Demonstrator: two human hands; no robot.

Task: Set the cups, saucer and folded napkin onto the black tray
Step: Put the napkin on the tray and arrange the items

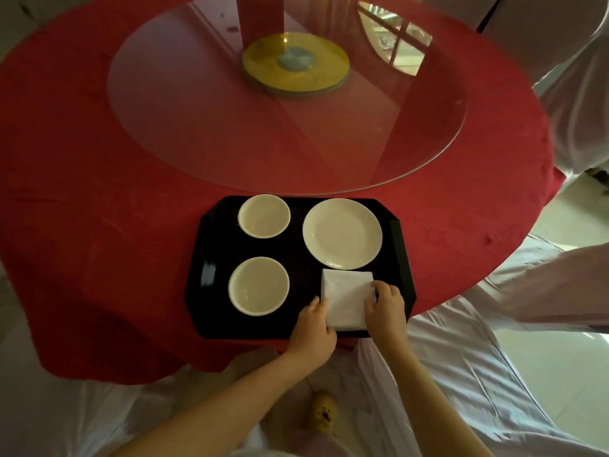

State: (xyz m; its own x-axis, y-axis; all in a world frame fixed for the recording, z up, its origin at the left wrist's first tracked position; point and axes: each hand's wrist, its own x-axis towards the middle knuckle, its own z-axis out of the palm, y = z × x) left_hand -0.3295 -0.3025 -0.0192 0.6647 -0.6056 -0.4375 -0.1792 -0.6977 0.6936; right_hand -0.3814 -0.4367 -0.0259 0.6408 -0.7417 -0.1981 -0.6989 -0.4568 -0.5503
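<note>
From the head camera, my left hand [313, 328] and right hand [385, 308] pinched the napkin [346, 298] by its sides on the black tray [296, 258], beside two cups [263, 216] [258, 285] and the saucer [342, 233].

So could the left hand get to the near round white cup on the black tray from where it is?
Probably yes: the left hand sits beside the near round white cup, nothing between them, though it grips the napkin.

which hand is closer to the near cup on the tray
Left. The left hand sits at the napkin's left edge, just right of the near cup. The right hand is on the napkin's far side, farther away from that cup.
</note>
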